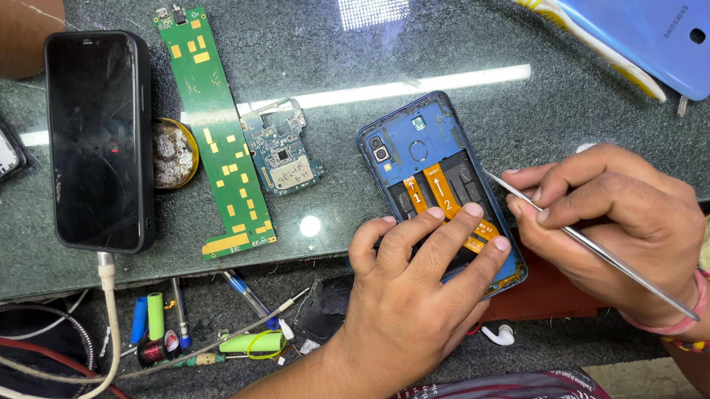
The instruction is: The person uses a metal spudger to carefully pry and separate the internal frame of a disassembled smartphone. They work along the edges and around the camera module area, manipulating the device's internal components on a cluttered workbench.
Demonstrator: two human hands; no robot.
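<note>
1. On the dark stone bench, near its front edge, lies an opened blue phone with the back cover off; its long axis runs from the far side toward the person, a little tilted to the right at the near end.
2. Over the lower half of this phone rests the left hand. Its fingers are spread flat and press on the orange flex cables, so this grip is wide and holds the phone down rather than closing around anything.
3. Just to the right of the phone is the right hand. Its grip is narrow, like holding a pen, and it is closed on a thin metal pry tool.
4. The tool lies slanted: the handle goes back past the wrist to the right, and the tip points up-left and meets the right edge of the phone, just beside the black part of the inside. I cannot tell if the tip is already under the frame or only touching it.
5. The phone therefore lies to the left of the tool hand, which is the nearer one to that right edge.
6. Farther left on the bench are a long green circuit board, a smaller board and a black phone on a cable. The blue back cover lies at the far right.
</note>
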